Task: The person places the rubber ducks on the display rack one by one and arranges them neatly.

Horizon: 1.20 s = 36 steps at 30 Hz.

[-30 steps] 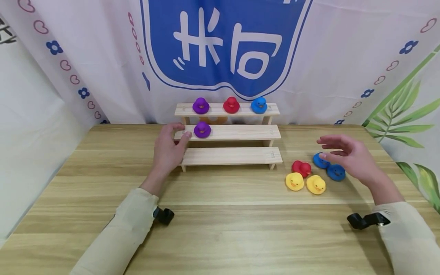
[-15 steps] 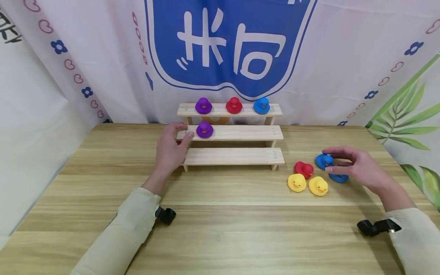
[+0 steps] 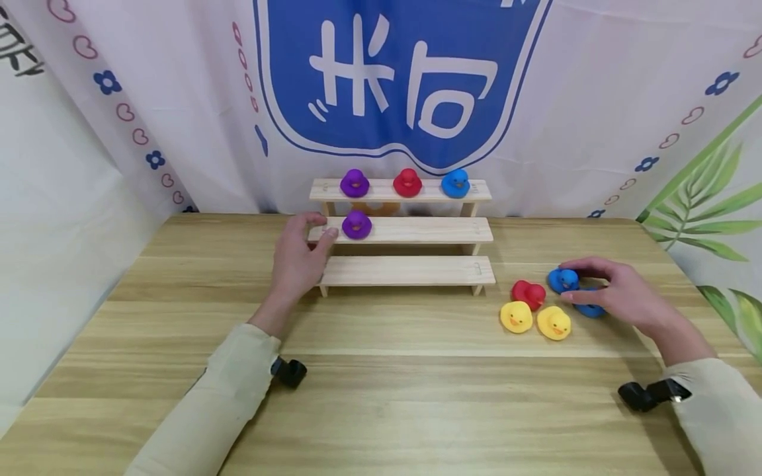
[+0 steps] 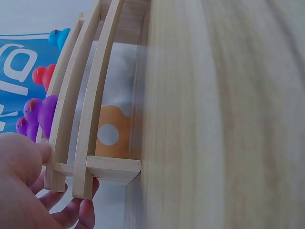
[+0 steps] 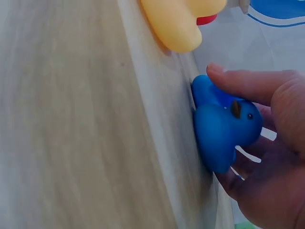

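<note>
A three-tier wooden shelf stands at the table's back. My left hand grips its left end, thumb on the middle tier beside a purple rubber duck, fingers round the wood in the left wrist view. On the top tier sit a purple duck, a red duck and a blue duck. My right hand holds a blue rubber duck between thumb and fingers at the table. Another blue duck lies under the palm, partly hidden in the head view.
Left of the right hand lie a red duck and two yellow ducks close together on the wooden table. A printed curtain hangs behind the shelf.
My right hand has come down from above the blue ducks and its thumb and fingers have closed round one of them. The left hand stays on the shelf; the head view shifts slightly.
</note>
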Motion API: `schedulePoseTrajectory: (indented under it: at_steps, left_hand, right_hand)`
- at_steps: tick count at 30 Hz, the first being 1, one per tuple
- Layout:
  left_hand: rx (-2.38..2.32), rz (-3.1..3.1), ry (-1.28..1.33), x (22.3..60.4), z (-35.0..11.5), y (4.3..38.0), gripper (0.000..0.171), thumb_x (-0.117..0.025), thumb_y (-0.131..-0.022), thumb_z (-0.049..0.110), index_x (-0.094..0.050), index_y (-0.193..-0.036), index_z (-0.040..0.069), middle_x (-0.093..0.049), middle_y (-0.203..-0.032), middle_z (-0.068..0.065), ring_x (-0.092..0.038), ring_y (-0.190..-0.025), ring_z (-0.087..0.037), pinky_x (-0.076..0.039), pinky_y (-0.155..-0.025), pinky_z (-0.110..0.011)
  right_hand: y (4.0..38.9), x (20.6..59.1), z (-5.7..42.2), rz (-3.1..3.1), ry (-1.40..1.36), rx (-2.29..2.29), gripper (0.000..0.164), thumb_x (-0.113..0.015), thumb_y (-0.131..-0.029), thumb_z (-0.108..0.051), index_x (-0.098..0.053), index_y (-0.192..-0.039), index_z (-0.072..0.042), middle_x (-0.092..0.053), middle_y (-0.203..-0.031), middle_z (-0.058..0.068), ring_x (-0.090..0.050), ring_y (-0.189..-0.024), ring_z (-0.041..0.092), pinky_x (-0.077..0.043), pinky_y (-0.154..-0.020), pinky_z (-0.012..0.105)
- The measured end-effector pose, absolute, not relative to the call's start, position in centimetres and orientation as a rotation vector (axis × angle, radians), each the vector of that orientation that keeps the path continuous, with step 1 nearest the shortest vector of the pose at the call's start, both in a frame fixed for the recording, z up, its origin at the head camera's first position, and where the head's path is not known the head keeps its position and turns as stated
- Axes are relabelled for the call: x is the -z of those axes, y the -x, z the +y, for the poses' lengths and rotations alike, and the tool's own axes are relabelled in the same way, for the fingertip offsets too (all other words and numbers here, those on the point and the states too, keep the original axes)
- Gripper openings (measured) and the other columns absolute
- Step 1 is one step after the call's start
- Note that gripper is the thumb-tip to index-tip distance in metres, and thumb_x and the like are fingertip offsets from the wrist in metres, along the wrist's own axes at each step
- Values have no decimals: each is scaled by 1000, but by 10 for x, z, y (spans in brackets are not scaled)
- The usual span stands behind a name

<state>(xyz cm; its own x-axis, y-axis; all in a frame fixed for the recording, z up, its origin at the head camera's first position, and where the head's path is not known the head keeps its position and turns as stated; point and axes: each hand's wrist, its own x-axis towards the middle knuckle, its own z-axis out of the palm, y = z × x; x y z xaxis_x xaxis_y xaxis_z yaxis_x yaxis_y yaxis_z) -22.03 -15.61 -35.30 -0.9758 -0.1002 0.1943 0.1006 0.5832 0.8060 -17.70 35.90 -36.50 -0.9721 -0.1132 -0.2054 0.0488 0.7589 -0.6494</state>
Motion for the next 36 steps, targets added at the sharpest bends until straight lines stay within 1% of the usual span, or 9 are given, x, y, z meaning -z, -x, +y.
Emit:
schedulePoseTrajectory:
  at_steps: [3, 11, 14, 20, 26, 31, 33, 34, 36]
  left_hand:
    - [1343, -2595, -1, 353, -156, 220, 43, -63, -107, 33, -58, -141, 6, -53, -155, -16, -51, -143, -39, -39, -124, -59]
    - [1344, -2591, -2, 354, -156, 221, 44, -62, -108, 33, -58, -142, 6, -54, -154, -15, -54, -139, -38, -44, -121, -57]
    - [1343, -2593, -1, 354, -155, 221, 44, -62, -108, 34, -58, -142, 7, -54, -154, -15, -55, -138, -38, -45, -119, -56]
    - [1327, -2588, -5, 354, -156, 221, 44, -63, -107, 34, -59, -142, 7, -54, -155, -15, -51, -143, -38, -41, -123, -57]
    - [1333, -2583, -2, 355, -156, 221, 44, -63, -107, 34, -58, -142, 7, -54, -154, -16, -58, -133, -38, -46, -118, -56]
    - [1330, -2589, 0, 354, -156, 220, 44, -62, -108, 33, -58, -142, 6, -54, -154, -16, -57, -133, -38, -44, -120, -57]
    - [1327, -2592, -1, 353, -156, 220, 45, -62, -108, 33, -58, -143, 6, -53, -155, -16, -57, -134, -39, -43, -121, -57]
    - [1326, -2593, -1, 353, -156, 220, 45, -62, -108, 34, -58, -143, 6, -53, -155, -16, -57, -135, -39, -43, -121, -57]
    - [1322, -2596, -1, 353, -156, 219, 45, -61, -108, 34, -58, -143, 6, -53, -155, -16, -56, -136, -39, -42, -121, -57]
  right_hand:
    - [179, 366, 355, 2760, 70, 982, 67, -76, -98, -39, -51, -152, -7, -46, -156, 30, -40, -141, 55, -41, -111, 76]
    - [183, 364, 349, 2799, 78, 972, 57, -73, -101, -38, -56, -144, -4, -55, -147, 29, -47, -136, 52, -46, -108, 70]
    - [183, 364, 347, 2805, 73, 985, 56, -69, -103, -39, -55, -145, -4, -55, -147, 29, -48, -136, 51, -46, -107, 68]
    - [187, 361, 342, 2827, 69, 1005, 59, -65, -105, -43, -53, -150, -7, -55, -150, 28, -48, -138, 50, -47, -106, 67]
    - [188, 356, 337, 2860, 88, 1002, 59, -61, -107, -46, -52, -154, -11, -54, -153, 27, -51, -135, 51, -55, -99, 57]
    - [189, 350, 330, 2874, 127, 1011, 61, -60, -107, -45, -49, -157, -12, -52, -155, 27, -52, -133, 51, -54, -104, 65]
    - [189, 347, 326, 2891, 151, 1013, 60, -61, -107, -43, -49, -157, -12, -53, -154, 26, -53, -133, 49, -53, -105, 64]
    - [190, 346, 324, 2901, 162, 1013, 60, -62, -107, -43, -50, -157, -12, -53, -153, 26, -53, -133, 48, -55, -105, 59]
    - [190, 342, 319, 2918, 184, 1021, 59, -63, -107, -41, -51, -156, -11, -55, -152, 25, -55, -132, 46, -57, -102, 41]
